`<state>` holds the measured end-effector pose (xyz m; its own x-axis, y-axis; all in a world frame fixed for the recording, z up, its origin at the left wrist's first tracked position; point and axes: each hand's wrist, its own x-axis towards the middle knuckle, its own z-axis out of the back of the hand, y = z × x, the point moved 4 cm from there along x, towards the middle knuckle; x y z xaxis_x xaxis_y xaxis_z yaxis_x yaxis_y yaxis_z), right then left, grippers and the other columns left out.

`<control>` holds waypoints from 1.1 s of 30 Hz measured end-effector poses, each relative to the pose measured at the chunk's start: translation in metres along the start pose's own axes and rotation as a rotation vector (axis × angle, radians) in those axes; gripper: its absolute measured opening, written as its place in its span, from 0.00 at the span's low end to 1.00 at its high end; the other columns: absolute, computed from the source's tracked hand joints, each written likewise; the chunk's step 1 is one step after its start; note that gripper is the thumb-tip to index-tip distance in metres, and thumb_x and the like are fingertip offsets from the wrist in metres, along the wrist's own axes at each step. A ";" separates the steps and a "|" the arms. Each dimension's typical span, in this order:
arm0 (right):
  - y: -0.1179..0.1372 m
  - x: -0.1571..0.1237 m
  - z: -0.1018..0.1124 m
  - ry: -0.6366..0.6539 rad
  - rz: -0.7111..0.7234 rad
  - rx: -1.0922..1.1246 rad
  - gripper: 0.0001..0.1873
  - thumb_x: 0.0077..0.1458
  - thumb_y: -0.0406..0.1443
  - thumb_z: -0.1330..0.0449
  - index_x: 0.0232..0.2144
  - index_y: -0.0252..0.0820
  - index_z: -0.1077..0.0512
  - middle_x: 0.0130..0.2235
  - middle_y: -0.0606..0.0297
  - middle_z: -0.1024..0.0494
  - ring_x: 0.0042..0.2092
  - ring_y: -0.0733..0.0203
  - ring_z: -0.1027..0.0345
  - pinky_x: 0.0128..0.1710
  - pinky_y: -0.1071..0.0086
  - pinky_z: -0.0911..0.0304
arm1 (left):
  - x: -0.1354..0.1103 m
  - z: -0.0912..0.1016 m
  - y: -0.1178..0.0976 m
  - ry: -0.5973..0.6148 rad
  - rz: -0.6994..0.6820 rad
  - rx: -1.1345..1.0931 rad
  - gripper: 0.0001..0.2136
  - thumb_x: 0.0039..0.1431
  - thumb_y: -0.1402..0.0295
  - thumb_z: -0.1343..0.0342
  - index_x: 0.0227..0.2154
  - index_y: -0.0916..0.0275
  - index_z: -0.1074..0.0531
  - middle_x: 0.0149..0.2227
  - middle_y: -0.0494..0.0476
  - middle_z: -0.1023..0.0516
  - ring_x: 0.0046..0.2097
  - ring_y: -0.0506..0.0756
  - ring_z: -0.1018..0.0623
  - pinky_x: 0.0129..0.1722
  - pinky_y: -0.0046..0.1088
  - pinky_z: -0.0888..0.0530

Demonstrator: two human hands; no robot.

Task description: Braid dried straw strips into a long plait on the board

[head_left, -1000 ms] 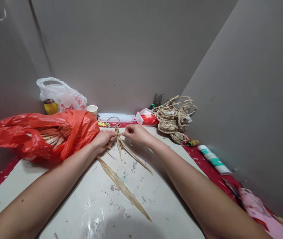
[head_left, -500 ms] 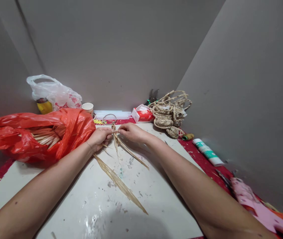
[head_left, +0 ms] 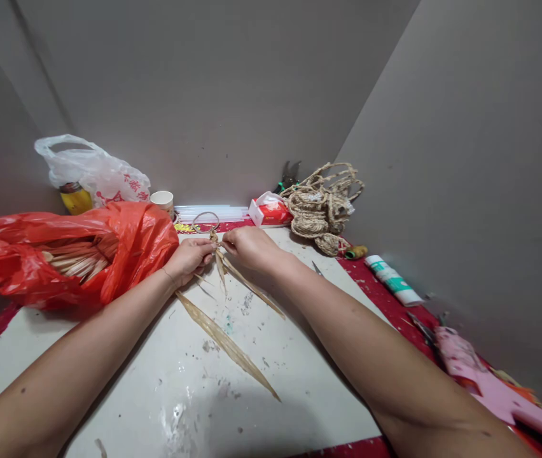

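Observation:
At the far part of the white board, my left hand [head_left: 189, 259] is closed in a pinch on a small knotted bundle of dried husk strips [head_left: 222, 270]. A thin ring [head_left: 205, 222] stands just above the bundle's knotted top. Close by on the right, my right hand [head_left: 256, 248] has its fingers pinched together; whatever lies between them is too small to make out. The bundle's strips trail down toward me onto the board. Below the hands lies a long loose husk strip [head_left: 228, 343], its upper end beside my left wrist.
A red plastic bag [head_left: 142, 232] of dried strips stands left. Behind are a paper cup [head_left: 163, 201], clear sticks [head_left: 211, 214], a tissue pack [head_left: 271, 211] and coiled rope [head_left: 313, 216]. Along the right edge lie a white-green roll [head_left: 392, 280] and a pink glue gun [head_left: 490, 388].
My right hand has drawn slightly away from the bundle and turned, while my left hand keeps its pinch. The whole view has shifted a little.

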<state>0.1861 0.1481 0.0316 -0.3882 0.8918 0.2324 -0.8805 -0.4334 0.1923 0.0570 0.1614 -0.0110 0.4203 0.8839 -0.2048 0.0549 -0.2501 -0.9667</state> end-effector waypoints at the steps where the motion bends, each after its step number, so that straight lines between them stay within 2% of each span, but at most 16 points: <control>1: -0.001 0.001 -0.001 -0.011 -0.016 0.026 0.14 0.55 0.36 0.49 0.26 0.38 0.25 0.28 0.55 0.24 0.27 0.60 0.39 0.26 0.68 0.56 | 0.000 0.000 0.000 0.006 0.006 0.001 0.04 0.51 0.72 0.45 0.24 0.65 0.32 0.12 0.44 0.43 0.13 0.41 0.50 0.13 0.19 0.56; 6: -0.006 0.004 -0.009 -0.016 -0.093 0.198 0.13 0.54 0.35 0.47 0.23 0.37 0.27 0.23 0.63 0.30 0.24 0.66 0.45 0.25 0.70 0.56 | 0.000 0.000 -0.001 0.010 0.032 0.012 0.06 0.52 0.73 0.45 0.22 0.65 0.35 0.12 0.44 0.42 0.12 0.40 0.49 0.12 0.18 0.56; 9: -0.009 0.004 -0.009 0.073 -0.179 0.335 0.16 0.54 0.40 0.47 0.21 0.35 0.28 0.19 0.69 0.37 0.22 0.68 0.50 0.24 0.72 0.57 | 0.000 0.000 -0.002 -0.005 0.013 0.007 0.07 0.52 0.73 0.45 0.21 0.64 0.37 0.12 0.43 0.42 0.12 0.41 0.49 0.12 0.17 0.55; 12: -0.009 0.002 -0.004 0.161 -0.228 0.441 0.21 0.56 0.44 0.49 0.23 0.33 0.27 0.19 0.69 0.38 0.23 0.68 0.47 0.24 0.73 0.54 | -0.001 0.000 -0.002 -0.019 0.007 0.016 0.07 0.52 0.74 0.47 0.22 0.64 0.37 0.12 0.43 0.42 0.12 0.41 0.49 0.12 0.17 0.55; 15: -0.010 0.000 0.004 0.213 -0.224 0.486 0.16 0.57 0.36 0.50 0.24 0.34 0.27 0.20 0.68 0.36 0.25 0.67 0.43 0.26 0.74 0.51 | 0.000 -0.001 -0.001 -0.042 -0.001 0.017 0.06 0.52 0.74 0.46 0.23 0.64 0.37 0.12 0.43 0.40 0.12 0.41 0.48 0.12 0.18 0.56; 19: -0.011 -0.004 0.004 0.314 -0.307 0.596 0.10 0.52 0.30 0.48 0.23 0.35 0.30 0.15 0.73 0.42 0.18 0.70 0.51 0.20 0.74 0.55 | 0.000 0.000 0.000 -0.111 -0.003 0.040 0.05 0.49 0.75 0.44 0.23 0.65 0.35 0.18 0.49 0.30 0.12 0.40 0.46 0.12 0.18 0.55; 22: -0.004 -0.003 0.000 0.256 -0.386 0.785 0.11 0.53 0.29 0.50 0.21 0.36 0.32 0.13 0.74 0.44 0.15 0.72 0.55 0.17 0.74 0.58 | 0.000 0.001 0.000 -0.153 -0.003 0.043 0.04 0.48 0.75 0.43 0.23 0.67 0.34 0.21 0.52 0.27 0.13 0.40 0.45 0.12 0.19 0.54; 24: 0.007 -0.003 -0.006 0.222 -0.408 0.843 0.12 0.53 0.29 0.51 0.20 0.36 0.33 0.13 0.73 0.43 0.15 0.72 0.53 0.17 0.75 0.56 | 0.001 0.003 0.000 -0.157 -0.007 0.026 0.05 0.46 0.76 0.43 0.21 0.67 0.34 0.18 0.50 0.29 0.13 0.40 0.45 0.12 0.19 0.53; 26: 0.018 -0.004 -0.012 0.205 -0.400 0.757 0.13 0.53 0.31 0.51 0.19 0.37 0.33 0.13 0.71 0.40 0.15 0.70 0.48 0.17 0.75 0.52 | 0.002 0.005 0.000 -0.120 -0.003 -0.011 0.05 0.45 0.76 0.43 0.20 0.66 0.35 0.14 0.47 0.34 0.13 0.41 0.46 0.13 0.18 0.53; 28: 0.027 -0.005 -0.017 0.176 -0.366 0.561 0.13 0.53 0.33 0.50 0.20 0.37 0.32 0.14 0.66 0.35 0.17 0.66 0.40 0.20 0.74 0.47 | 0.005 0.007 0.001 -0.044 0.019 -0.065 0.05 0.44 0.77 0.44 0.19 0.66 0.35 0.12 0.44 0.40 0.13 0.41 0.47 0.13 0.17 0.54; 31: 0.034 -0.008 -0.018 0.108 -0.331 0.276 0.13 0.53 0.33 0.50 0.26 0.36 0.27 0.24 0.57 0.24 0.27 0.59 0.30 0.27 0.72 0.42 | 0.007 0.008 0.001 0.058 0.068 -0.148 0.06 0.44 0.76 0.44 0.19 0.66 0.37 0.13 0.42 0.46 0.13 0.40 0.50 0.13 0.16 0.55; 33: 0.035 -0.009 -0.018 0.083 -0.345 0.147 0.14 0.54 0.34 0.51 0.30 0.37 0.25 0.32 0.53 0.21 0.34 0.55 0.28 0.31 0.70 0.40 | 0.007 0.008 0.001 0.070 0.086 -0.184 0.07 0.45 0.74 0.44 0.18 0.65 0.38 0.13 0.42 0.47 0.13 0.40 0.51 0.12 0.16 0.56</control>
<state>0.1535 0.1275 0.0188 -0.1022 0.9933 0.0535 -0.9172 -0.1149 0.3816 0.0525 0.1711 -0.0148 0.4923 0.8283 -0.2675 0.1778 -0.3966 -0.9006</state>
